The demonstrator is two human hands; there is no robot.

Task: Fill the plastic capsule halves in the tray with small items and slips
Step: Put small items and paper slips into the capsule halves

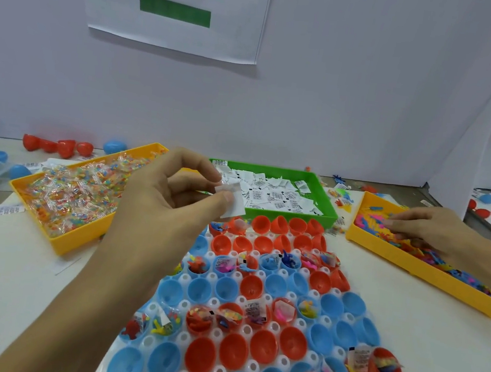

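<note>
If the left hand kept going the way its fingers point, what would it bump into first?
Probably the slips in the green tray: the left hand, pinching a white slip, points toward it, though depth is unclear.

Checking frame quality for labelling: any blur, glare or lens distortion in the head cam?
Head view: even, soft light with faint shadows; wide-angle bending at the edges, the white capsule tray fanning out; slight softness on the left hand and its pinched slip; right hand in the yellow bin a bit smeared; no strong glare.
</note>
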